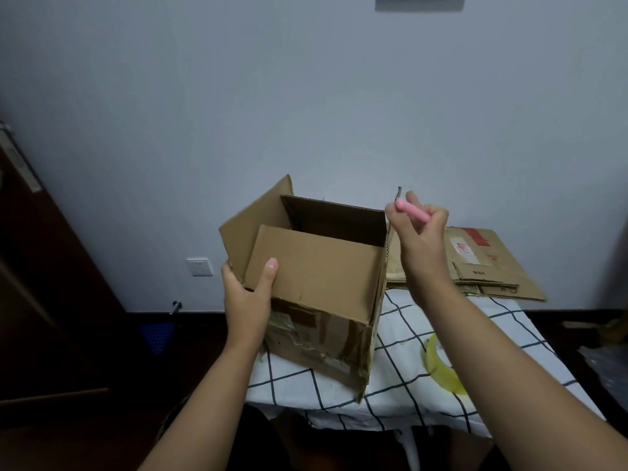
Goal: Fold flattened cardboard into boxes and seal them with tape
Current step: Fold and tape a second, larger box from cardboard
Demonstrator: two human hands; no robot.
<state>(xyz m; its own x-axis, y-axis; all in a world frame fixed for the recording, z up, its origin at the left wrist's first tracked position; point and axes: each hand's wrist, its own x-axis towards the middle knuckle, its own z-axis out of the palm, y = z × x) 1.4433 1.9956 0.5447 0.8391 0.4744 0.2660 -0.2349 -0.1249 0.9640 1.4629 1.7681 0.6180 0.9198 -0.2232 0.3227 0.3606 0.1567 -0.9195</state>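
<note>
A person works at a small table (pixel 401 399) draped in a white cloth with a black grid pattern, set against a pale wall (pixel 238 96). A stack of flattened cardboard (pixel 489 266) lies at the table's far edge, at about 2 o'clock from the open cardboard box (pixel 316 300), its top sheet bearing a white label and red markings. The right forearm crosses in front of that stack and hides part of it. A roll of yellowish tape (pixel 438 365) lies on the cloth at 4 o'clock from the box, partly covered by the same forearm. A white wall socket (pixel 199 266) sits at 9 o'clock from the box, with a dark wooden door (pixel 40 283) beyond it and a metal doorstop (pixel 176 306) low on the wall.

The box stands on the table's left part, tilted, its top flaps raised; old tape scars mark its near side. The inside that shows is dark, and no contents can be made out.

The left hand (pixel 249 297) grips the box's near-left corner, thumb pressed on the near flap. The right hand (pixel 419 229), raised at 3 o'clock from the box's far corner, is curled round a pink utility knife (pixel 413 210) with its blade tip up.
</note>
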